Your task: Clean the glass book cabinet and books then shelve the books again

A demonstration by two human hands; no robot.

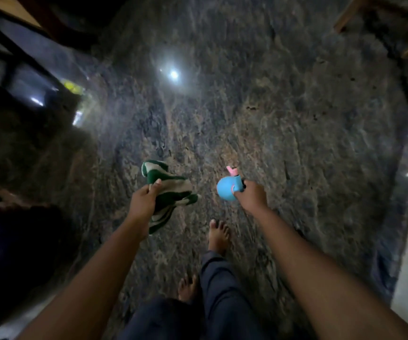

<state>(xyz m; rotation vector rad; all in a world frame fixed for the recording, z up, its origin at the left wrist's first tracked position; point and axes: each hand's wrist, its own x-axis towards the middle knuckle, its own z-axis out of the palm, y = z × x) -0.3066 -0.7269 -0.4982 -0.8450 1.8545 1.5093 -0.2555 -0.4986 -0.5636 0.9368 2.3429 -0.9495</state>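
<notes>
A dark, mottled stone floor (284, 133) is filling the frame, reflecting a light at upper centre. Two bare feet (218, 235) are standing on it at lower centre.

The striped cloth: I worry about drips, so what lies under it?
The cloth hangs from the left hand above the mottled stone floor; only floor shows beside it. The floor patch straight behind the cloth and hand is covered, so that cannot be checked.

No text, label, brand, number or sign can be read anywhere in the head view: the picture is dim and blurred, and neither the blue spray bottle (228, 187) nor the green striped cloth (171, 192) shows any lettering.
</notes>
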